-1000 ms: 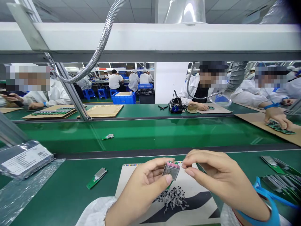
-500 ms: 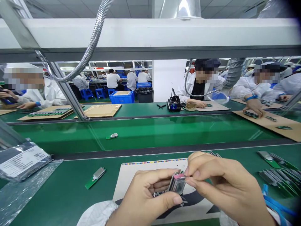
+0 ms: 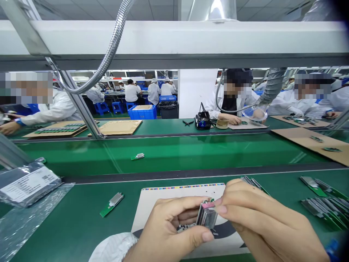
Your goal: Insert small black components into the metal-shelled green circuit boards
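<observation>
My left hand [image 3: 174,229] is wrapped round a small stack of metal-cased circuit boards [image 3: 206,216], held upright with a pink strip along its top edge. The thumb and index finger of my right hand [image 3: 261,214] are pinched at the stack's upper right corner, touching it; whether they grip a single board is hidden. Below both hands lies a white printed sheet [image 3: 152,203]. A single green board with a metal case [image 3: 111,204] rests on the table left of the sheet. More boards [image 3: 324,211] lie in rows at the right.
A labelled silver bag [image 3: 28,183] lies at the left. One board [image 3: 137,156] sits on the green belt [image 3: 174,151]. Across it are cardboard sheets [image 3: 120,127], a blue-black device [image 3: 202,120] and people in white coats. A metal hose [image 3: 116,40] hangs overhead.
The board on the belt has shifted right. My right hand's fingers have changed position at the stack. A person's hand at the right has withdrawn from the cardboard, and several boards there are gone.
</observation>
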`<state>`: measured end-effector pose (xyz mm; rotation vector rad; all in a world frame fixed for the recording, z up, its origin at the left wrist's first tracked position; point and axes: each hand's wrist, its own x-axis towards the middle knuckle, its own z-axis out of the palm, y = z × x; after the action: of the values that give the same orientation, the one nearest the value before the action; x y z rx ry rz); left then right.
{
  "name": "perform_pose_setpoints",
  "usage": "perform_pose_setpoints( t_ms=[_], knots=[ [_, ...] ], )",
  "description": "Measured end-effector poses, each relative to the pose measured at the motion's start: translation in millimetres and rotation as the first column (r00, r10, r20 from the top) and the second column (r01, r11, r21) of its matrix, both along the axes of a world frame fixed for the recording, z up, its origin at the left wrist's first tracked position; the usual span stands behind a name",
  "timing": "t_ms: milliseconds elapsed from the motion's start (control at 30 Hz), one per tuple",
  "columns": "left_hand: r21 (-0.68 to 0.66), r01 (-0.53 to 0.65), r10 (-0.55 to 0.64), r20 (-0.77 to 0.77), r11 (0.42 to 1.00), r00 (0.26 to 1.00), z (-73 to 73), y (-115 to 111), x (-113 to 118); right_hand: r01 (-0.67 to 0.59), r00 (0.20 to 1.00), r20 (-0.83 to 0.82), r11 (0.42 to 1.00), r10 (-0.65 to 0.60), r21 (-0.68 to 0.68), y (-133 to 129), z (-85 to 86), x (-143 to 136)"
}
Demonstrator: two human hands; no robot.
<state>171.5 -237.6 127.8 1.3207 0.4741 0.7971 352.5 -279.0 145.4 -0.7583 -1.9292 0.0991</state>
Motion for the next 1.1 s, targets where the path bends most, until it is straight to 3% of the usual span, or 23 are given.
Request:
perform_pose_setpoints(
  t_ms=[267, 567, 733, 867, 1100],
  knots=[
    [0.009, -0.001, 0.001, 0.01, 1.0, 1.0, -1.5, -0.3, -1.3, 0.05, 0.999, -0.018, 0.997, -0.049, 0.061, 0.9, 0.8, -4.5],
    [-0.01, -0.018, 0.018, 0.033, 1.0, 0.999, -1.8, -1.7, -1.3, 0.166, 0.979, 0.075, 0.955, -0.19, 0.247, 3.8, 12.2, -7.2],
    [-0.013, -0.049, 0.049, 0.046, 0.999, 0.998, -6.8, -2.0, -1.0, 0.161, 0.967, 0.147, 0.943, -0.21, 0.292, 5.6, 14.6, -9.6],
    [-0.015, -0.089, 0.089, 0.036, 0.996, 0.995, -7.1, -3.1, -1.2, 0.181, 0.975, 0.087, 0.955, -0.206, 0.233, 3.5, 8.8, -10.6],
    [0.002, -0.087, 0.087, 0.032, 0.996, 0.996, -4.3, -1.9, -0.3, 0.082, 0.997, 0.007, 0.991, -0.083, 0.103, 5.7, 2.1, -6.0]
  ],
)
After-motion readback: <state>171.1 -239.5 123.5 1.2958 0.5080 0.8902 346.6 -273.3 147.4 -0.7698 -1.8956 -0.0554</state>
